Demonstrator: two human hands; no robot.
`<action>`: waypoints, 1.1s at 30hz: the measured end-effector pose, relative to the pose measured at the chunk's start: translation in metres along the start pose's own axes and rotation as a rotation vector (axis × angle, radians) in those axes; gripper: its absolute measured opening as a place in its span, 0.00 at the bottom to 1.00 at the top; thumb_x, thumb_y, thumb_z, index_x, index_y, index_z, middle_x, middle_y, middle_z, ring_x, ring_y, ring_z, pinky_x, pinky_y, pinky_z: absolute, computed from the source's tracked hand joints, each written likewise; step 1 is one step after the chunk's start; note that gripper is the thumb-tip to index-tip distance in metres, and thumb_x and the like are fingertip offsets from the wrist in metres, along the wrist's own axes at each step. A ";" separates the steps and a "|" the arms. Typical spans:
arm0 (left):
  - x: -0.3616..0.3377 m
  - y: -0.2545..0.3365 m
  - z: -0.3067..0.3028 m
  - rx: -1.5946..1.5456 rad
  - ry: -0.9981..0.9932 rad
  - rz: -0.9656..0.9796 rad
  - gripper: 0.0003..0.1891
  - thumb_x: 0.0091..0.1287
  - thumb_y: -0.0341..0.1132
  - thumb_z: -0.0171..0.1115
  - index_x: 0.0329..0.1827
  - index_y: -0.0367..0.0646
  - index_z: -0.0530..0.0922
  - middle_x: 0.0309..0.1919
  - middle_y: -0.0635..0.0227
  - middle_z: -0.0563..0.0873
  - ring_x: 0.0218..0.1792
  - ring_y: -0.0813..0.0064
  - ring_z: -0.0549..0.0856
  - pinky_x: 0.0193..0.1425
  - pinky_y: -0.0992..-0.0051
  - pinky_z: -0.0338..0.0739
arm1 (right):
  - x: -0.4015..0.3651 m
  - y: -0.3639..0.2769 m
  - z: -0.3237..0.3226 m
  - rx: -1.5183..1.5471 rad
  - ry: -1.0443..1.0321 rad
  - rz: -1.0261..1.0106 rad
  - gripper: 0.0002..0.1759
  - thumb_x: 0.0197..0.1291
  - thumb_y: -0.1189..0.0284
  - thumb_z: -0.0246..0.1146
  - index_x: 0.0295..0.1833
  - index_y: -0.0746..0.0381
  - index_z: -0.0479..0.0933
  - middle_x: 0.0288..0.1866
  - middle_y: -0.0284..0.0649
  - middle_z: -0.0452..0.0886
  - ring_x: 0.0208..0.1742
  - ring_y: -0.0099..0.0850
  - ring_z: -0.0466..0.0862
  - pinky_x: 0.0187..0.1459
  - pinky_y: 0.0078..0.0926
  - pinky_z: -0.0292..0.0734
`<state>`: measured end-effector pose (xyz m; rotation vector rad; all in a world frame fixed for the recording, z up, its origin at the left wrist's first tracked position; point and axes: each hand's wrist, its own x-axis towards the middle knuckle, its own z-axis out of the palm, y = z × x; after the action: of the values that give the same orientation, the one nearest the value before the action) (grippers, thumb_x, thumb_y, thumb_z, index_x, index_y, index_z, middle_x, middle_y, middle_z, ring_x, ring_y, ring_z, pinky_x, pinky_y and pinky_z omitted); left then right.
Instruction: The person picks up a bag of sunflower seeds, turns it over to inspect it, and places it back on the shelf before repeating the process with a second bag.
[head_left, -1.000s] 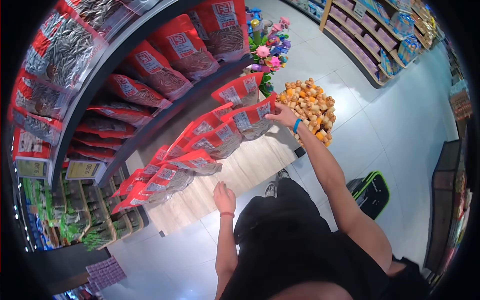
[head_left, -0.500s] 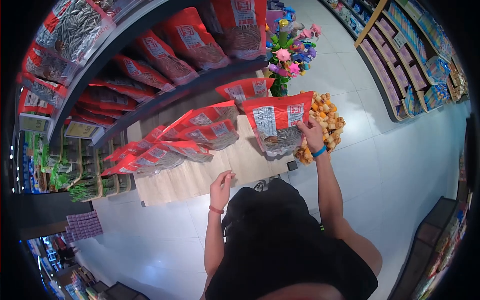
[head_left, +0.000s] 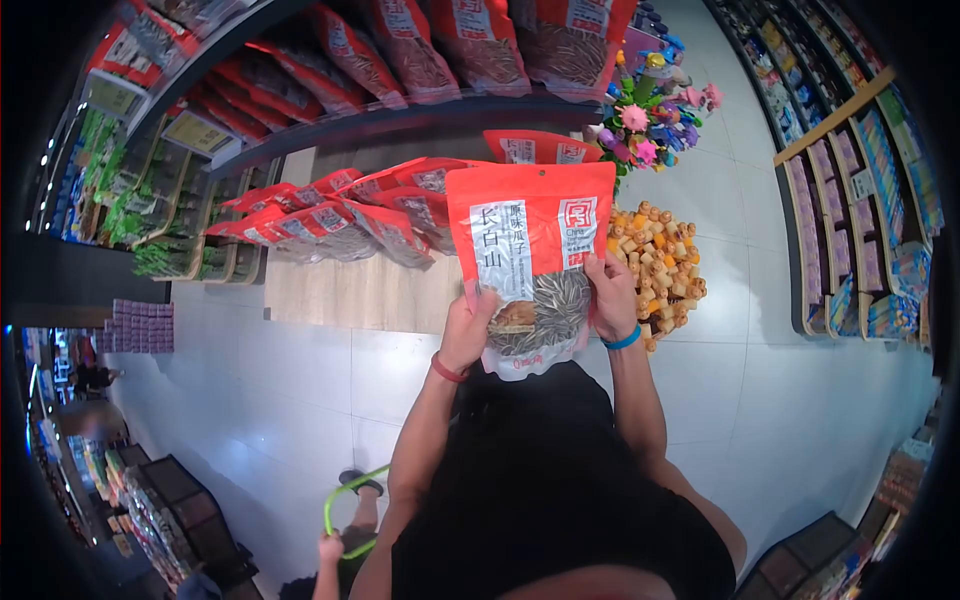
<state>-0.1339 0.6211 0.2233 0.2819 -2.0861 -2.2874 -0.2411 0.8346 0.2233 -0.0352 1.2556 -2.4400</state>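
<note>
Floor (head_left: 295,385) spread beyond the edge of the table (head_left: 360,295) while my left fingers (head_left: 485,303) and right fingers (head_left: 601,274) were closed on a red-topped bag (head_left: 532,260) showing grey seeds (head_left: 562,305).

Both hands (head_left: 464,330) (head_left: 617,298) mid-grip (thumbs (head_left: 488,303) inward) — forearms (head_left: 418,430) (head_left: 641,400) forward.

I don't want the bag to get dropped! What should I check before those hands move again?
1. Left hand on the red bag: ok, thumb across its front at the lower left.
2. Right hand on it too: ok, at the right edge.
3. Front facing the camera: ok, the big printed label shows.
4. Back of the bag undamaged: cannot tell, it's hidden.
5. Nobody else on the nearby floor: not ok, another person's shoe shows at the lower left.
</note>
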 end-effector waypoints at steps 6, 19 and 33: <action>-0.033 0.005 -0.003 0.042 0.148 0.010 0.17 0.77 0.43 0.49 0.43 0.35 0.76 0.35 0.73 0.78 0.38 0.85 0.73 0.43 0.77 0.71 | 0.004 0.009 0.014 0.043 -0.198 0.206 0.18 0.69 0.65 0.62 0.56 0.68 0.75 0.50 0.39 0.83 0.48 0.24 0.83 0.52 0.25 0.78; -0.084 0.031 -0.012 -0.084 0.206 -0.143 0.18 0.77 0.38 0.48 0.60 0.31 0.73 0.50 0.65 0.83 0.49 0.79 0.81 0.54 0.75 0.76 | -0.007 0.044 0.022 -0.049 -0.344 0.209 0.22 0.69 0.63 0.62 0.58 0.70 0.75 0.51 0.40 0.83 0.49 0.24 0.82 0.53 0.26 0.77; -0.117 0.018 -0.001 -0.377 0.446 0.035 0.19 0.73 0.42 0.60 0.56 0.34 0.77 0.47 0.67 0.85 0.46 0.80 0.82 0.51 0.75 0.77 | -0.049 0.043 0.034 -0.214 -0.508 0.169 0.20 0.67 0.64 0.64 0.55 0.70 0.77 0.48 0.38 0.84 0.46 0.23 0.82 0.50 0.25 0.78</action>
<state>-0.0202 0.6353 0.2537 0.6563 -1.4131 -2.2706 -0.1750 0.8036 0.2169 -0.5481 1.2137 -1.9693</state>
